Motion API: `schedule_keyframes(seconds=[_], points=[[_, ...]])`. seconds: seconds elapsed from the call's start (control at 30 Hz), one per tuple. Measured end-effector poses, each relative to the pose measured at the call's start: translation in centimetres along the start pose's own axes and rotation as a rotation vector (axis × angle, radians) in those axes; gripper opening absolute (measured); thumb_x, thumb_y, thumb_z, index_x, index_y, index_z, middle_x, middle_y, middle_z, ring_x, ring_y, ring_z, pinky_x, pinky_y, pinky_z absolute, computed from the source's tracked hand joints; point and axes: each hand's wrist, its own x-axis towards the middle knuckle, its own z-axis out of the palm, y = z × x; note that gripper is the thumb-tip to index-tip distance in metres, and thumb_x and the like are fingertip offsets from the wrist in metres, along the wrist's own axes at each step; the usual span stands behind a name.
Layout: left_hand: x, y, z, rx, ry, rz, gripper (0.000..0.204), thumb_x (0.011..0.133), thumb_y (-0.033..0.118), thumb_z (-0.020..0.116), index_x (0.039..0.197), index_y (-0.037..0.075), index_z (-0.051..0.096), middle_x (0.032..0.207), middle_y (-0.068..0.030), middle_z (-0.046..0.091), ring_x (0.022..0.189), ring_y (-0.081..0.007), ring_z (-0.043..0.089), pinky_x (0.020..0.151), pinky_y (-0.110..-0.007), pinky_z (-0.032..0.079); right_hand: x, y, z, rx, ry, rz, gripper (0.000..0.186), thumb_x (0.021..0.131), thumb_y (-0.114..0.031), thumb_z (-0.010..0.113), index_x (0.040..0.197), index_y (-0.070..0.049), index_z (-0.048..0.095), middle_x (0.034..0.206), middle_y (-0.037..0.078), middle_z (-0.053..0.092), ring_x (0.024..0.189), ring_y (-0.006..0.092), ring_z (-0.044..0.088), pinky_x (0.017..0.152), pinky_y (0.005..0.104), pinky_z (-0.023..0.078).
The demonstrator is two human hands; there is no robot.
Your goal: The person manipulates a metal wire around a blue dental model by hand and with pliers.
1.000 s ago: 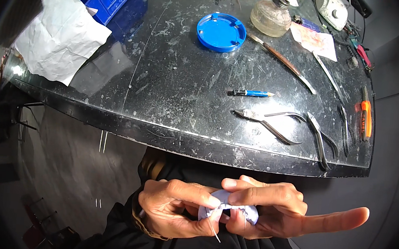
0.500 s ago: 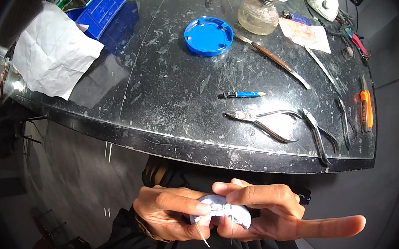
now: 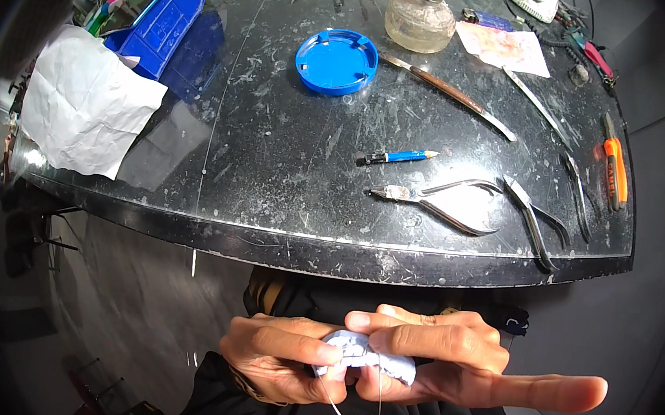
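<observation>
A pale bluish-white dental plaster cast (image 3: 354, 344), arch-shaped, is held over my lap, just in front of the table's near edge. My left hand (image 3: 276, 353) grips its left part between thumb and forefinger. My right hand (image 3: 447, 348) closes on the right part with thumb and fingers, one finger stretched out to the right. Pencil-like dark lines mark the cast. Thin metal wire (image 3: 331, 399) lies against it, one end hanging below my left thumb and another below my right fingers. My fingers cover much of the cast.
On the black table (image 3: 272, 171) lie pliers (image 3: 436, 199), a second pair (image 3: 533, 221), a blue pencil (image 3: 400, 157), a wooden-handled knife (image 3: 457, 97) and an orange-handled cutter (image 3: 615, 173). Behind stand a blue round lid (image 3: 337, 62) and glass burner (image 3: 420, 21). Paper (image 3: 88, 107) lies left.
Both hands keep their hold on the cast, with small finger shifts. The cast is tilted slightly differently and the wire ends hang a little lower. The whole view has shifted slightly.
</observation>
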Motion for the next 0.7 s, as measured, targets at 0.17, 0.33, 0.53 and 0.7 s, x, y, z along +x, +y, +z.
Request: schedule_keyframes(seconds=[0.17, 0.33, 0.53, 0.7], points=[[-1.3, -0.1, -0.4, 0.045, 0.009, -0.028, 0.024, 0.070, -0.003, 0.072, 0.089, -0.003, 0.056, 0.071, -0.0214, 0.064, 0.063, -0.0198, 0.066, 0.056, -0.026, 0.055, 0.3, -0.1, -0.5, 0.012, -0.095, 0.016, 0.019, 0.072, 0.000, 0.072, 0.082, 0.013, 0.062, 0.080, 0.015, 0.066, 0.080, 0.0260, 0.067, 0.078, 0.0303, 0.055], [0.0, 0.1, -0.2, -0.022, -0.028, -0.016, 0.024, 0.071, -0.003, 0.071, 0.090, -0.003, 0.056, 0.073, -0.0219, 0.064, 0.064, -0.0196, 0.066, 0.056, -0.027, 0.055, 0.0, -0.5, 0.2, 0.035, 0.048, 0.117, 0.022, 0.070, -0.001, 0.074, 0.083, 0.011, 0.061, 0.081, 0.014, 0.066, 0.079, 0.0260, 0.068, 0.076, 0.0325, 0.056], [-1.2, 0.0, -1.8, -0.066, -0.061, -0.336, 0.031, 0.080, -0.003, 0.055, 0.107, -0.011, 0.042, 0.091, -0.0223, 0.059, 0.080, -0.0217, 0.063, 0.065, -0.024, 0.053, 0.8, 1.0, -0.7, -0.325, -0.056, -0.444, 0.020, 0.066, -0.010, 0.076, 0.084, -0.015, 0.071, 0.079, 0.002, 0.069, 0.080, 0.0202, 0.068, 0.065, 0.0271, 0.054], [1.4, 0.3, -0.2, 0.040, 0.122, -0.019, 0.036, 0.076, -0.011, 0.062, 0.108, -0.008, 0.046, 0.088, -0.0252, 0.063, 0.077, -0.0235, 0.066, 0.066, -0.030, 0.057, 2.1, -0.1, -2.7, -0.477, -0.406, -0.374, 0.024, 0.073, -0.013, 0.068, 0.097, -0.009, 0.067, 0.095, 0.006, 0.068, 0.094, 0.0218, 0.065, 0.079, 0.0323, 0.049]])
